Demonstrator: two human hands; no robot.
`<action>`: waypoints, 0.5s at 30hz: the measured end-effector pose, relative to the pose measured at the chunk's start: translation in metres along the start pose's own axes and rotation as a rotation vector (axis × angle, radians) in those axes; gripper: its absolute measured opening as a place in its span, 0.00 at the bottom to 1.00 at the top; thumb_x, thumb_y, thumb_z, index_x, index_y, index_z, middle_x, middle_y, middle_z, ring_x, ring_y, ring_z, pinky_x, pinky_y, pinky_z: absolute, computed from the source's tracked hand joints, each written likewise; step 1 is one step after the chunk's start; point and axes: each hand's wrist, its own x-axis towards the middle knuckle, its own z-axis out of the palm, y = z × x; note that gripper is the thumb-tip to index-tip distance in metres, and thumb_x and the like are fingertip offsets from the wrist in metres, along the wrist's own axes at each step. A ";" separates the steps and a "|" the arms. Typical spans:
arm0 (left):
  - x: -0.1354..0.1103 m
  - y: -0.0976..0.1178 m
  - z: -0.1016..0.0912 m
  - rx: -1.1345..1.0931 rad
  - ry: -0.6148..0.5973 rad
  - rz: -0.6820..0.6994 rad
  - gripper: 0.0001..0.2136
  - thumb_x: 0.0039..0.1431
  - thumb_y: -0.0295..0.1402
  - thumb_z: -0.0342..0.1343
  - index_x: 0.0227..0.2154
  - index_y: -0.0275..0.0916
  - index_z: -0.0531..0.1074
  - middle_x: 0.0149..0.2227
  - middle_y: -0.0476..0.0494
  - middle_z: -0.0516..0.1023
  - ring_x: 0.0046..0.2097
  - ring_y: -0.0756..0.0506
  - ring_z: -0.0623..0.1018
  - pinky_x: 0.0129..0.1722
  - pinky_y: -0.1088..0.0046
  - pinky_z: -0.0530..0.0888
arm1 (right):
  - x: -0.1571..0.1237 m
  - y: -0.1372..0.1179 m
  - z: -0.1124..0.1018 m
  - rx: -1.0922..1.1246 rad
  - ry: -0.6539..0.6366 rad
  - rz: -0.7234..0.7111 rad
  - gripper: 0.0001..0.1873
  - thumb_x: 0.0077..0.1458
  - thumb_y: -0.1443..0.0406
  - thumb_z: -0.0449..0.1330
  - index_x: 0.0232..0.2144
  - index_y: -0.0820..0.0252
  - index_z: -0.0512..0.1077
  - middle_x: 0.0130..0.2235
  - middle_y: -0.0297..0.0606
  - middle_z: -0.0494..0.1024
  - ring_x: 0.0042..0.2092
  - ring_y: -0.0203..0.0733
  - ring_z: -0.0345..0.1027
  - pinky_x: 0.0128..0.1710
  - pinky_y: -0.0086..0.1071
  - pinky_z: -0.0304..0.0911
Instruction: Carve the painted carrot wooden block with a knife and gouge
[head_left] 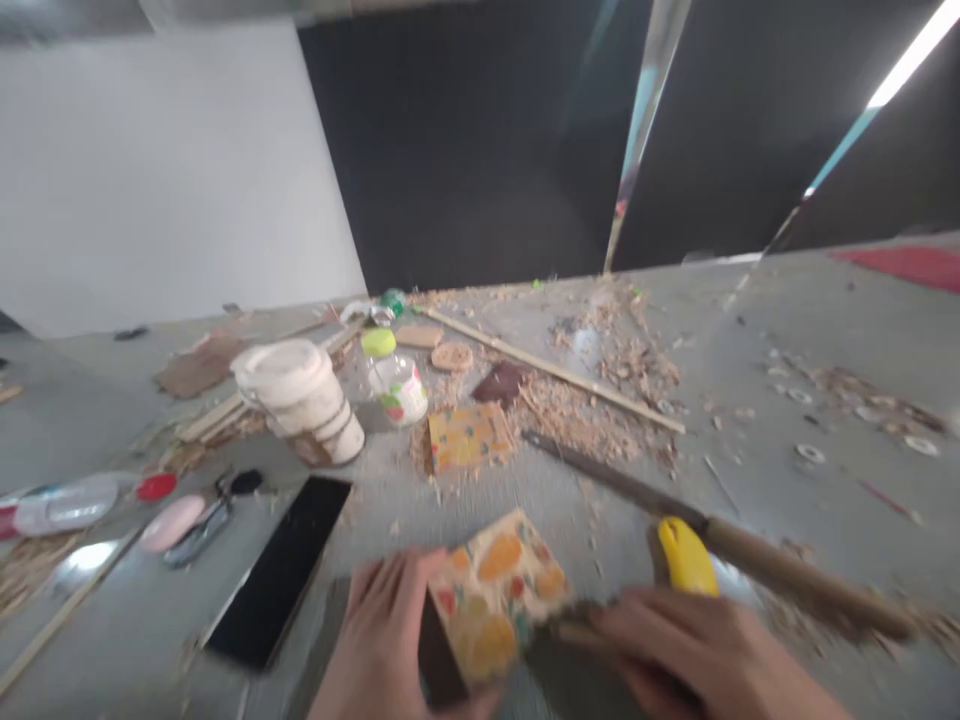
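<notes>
My left hand (397,630) grips a square piece (501,585) printed with oranges and red fruit, holding it tilted above the table with thumb and fingers at its left and lower edges. Close to that piece's lower right corner is my right hand (675,640), its fingers closed around a thin, stick-like thing (574,628) that is blurred and mostly covered. A similar fruit-patterned square (469,437) lies flat farther back among wood shavings. Just beyond my right hand is a yellow object (688,556), its kind unclear.
A long wooden-handled file (795,575) lies to the right. To the left are a black phone-like slab (281,570), a lidded white cup (300,400) and a green-capped bottle (397,385). Wood strips (555,370) and shavings (630,360) litter the table before dark panels (480,140).
</notes>
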 end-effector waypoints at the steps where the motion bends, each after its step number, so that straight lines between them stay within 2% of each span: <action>1: 0.005 0.007 -0.014 -0.006 -0.039 0.001 0.31 0.47 0.36 0.68 0.56 0.46 0.65 0.47 0.40 0.83 0.47 0.31 0.83 0.47 0.50 0.78 | 0.002 -0.006 -0.005 0.007 -0.005 0.029 0.14 0.67 0.72 0.54 0.45 0.52 0.77 0.33 0.35 0.83 0.30 0.37 0.78 0.30 0.29 0.67; 4: 0.020 0.016 -0.035 0.033 -0.107 0.005 0.31 0.54 0.42 0.69 0.56 0.43 0.63 0.50 0.34 0.82 0.49 0.29 0.82 0.48 0.47 0.75 | 0.006 -0.012 -0.014 0.023 -0.040 0.068 0.12 0.70 0.70 0.54 0.43 0.55 0.78 0.32 0.36 0.82 0.30 0.38 0.75 0.30 0.31 0.63; 8: 0.023 0.016 -0.035 0.036 -0.144 0.017 0.32 0.54 0.45 0.70 0.57 0.40 0.64 0.50 0.33 0.82 0.49 0.29 0.81 0.50 0.47 0.73 | 0.003 -0.011 -0.015 0.035 -0.058 0.071 0.09 0.73 0.68 0.55 0.44 0.60 0.77 0.33 0.37 0.82 0.31 0.39 0.74 0.30 0.33 0.61; 15: 0.021 0.020 -0.037 0.035 -0.137 0.026 0.33 0.54 0.45 0.71 0.58 0.39 0.65 0.51 0.34 0.82 0.49 0.31 0.81 0.52 0.49 0.72 | 0.000 -0.011 -0.015 0.062 -0.069 0.068 0.09 0.74 0.67 0.56 0.47 0.60 0.77 0.34 0.37 0.82 0.31 0.38 0.74 0.30 0.34 0.59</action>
